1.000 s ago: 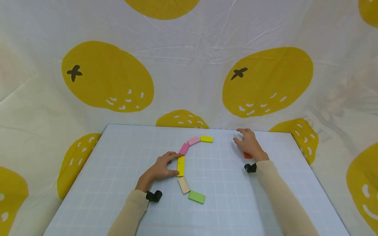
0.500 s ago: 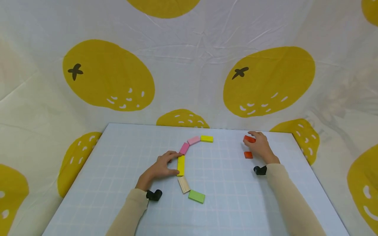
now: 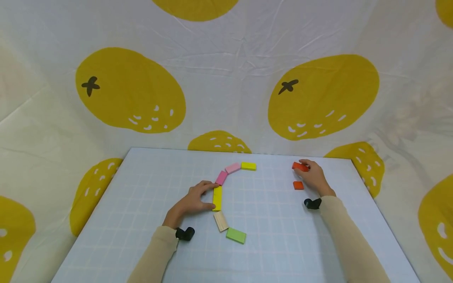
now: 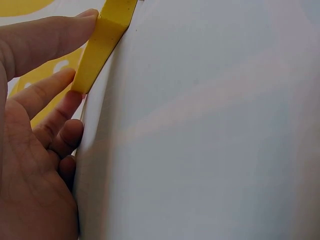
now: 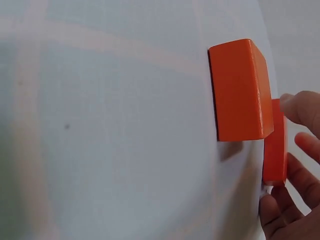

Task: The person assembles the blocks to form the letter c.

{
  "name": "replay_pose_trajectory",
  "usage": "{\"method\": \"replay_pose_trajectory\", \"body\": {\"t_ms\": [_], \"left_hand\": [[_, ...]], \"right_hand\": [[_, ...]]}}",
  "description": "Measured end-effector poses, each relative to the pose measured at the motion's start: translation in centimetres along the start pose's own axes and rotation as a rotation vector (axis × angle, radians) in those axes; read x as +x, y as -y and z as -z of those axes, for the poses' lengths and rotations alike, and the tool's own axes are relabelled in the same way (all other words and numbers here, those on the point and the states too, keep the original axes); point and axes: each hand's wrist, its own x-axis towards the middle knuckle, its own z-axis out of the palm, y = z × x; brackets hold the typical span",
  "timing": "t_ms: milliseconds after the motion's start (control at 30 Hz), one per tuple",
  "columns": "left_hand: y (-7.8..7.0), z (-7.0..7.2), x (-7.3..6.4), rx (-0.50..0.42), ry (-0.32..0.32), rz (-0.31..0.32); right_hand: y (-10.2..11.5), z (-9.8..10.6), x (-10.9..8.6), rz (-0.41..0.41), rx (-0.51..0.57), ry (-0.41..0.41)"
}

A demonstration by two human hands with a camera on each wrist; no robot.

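Note:
My left hand [image 3: 191,202] pinches the long yellow block [image 3: 217,199] between thumb and fingers as it lies on the table; in the left wrist view the thumb rests on the yellow block [image 4: 102,47]. At the back right my right hand [image 3: 315,177] holds a red block [image 3: 300,166], thumb at one side and fingertips at the other. That red block [image 5: 275,150] shows in the right wrist view, partly behind a small orange-red block [image 5: 237,92]. The small orange-red block [image 3: 298,185] lies just nearer on the table, apart from the fingers.
A curved row runs beyond and before the long yellow block: a magenta block [image 3: 221,178], a light pink block [image 3: 232,168], a yellow block [image 3: 249,166], a plain wood block [image 3: 221,221] and a green block [image 3: 236,235]. Behind the table [image 3: 269,255] hangs a patterned cloth [image 3: 226,86].
My right hand has moved right and slightly nearer, from beyond the small orange-red block to the red block, and now holds it. The left hand has stayed on the long yellow block.

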Motion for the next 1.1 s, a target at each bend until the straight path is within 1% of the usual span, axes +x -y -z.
{"method": "replay_pose_trajectory", "body": {"t_ms": [133,233,367,467,600,700,800,967,1100], "left_hand": [[0.0,0.1,0.0,0.002,0.006,0.004],[0.1,0.1,-0.1,0.000,-0.001,0.002],[0.2,0.2,-0.1,-0.003,-0.010,-0.027],[0.3,0.2,-0.1,-0.003,-0.003,-0.040],[0.2,0.1,0.0,-0.004,-0.001,-0.038],[0.1,0.1,0.1,-0.005,0.002,-0.048],[0.1,0.2,0.1,-0.005,0.006,-0.063],[0.1,0.4,-0.1,-0.004,0.005,-0.065],[0.0,0.4,-0.1,-0.016,0.004,-0.070]], "right_hand": [[0.0,-0.2,0.2,0.019,-0.032,0.000],[0.0,-0.4,0.2,0.022,-0.045,0.004],[0.2,-0.4,0.1,0.040,-0.069,-0.007],[0.2,-0.2,-0.1,0.039,-0.093,-0.012],[0.4,0.0,-0.5,0.017,-0.103,-0.006],[0.5,0.1,-0.8,0.010,-0.104,-0.005],[0.6,0.3,-1.1,0.023,-0.104,-0.002],[0.7,0.2,-1.4,0.044,-0.094,0.005],[0.6,0.2,-1.7,0.036,-0.103,0.001]]}}
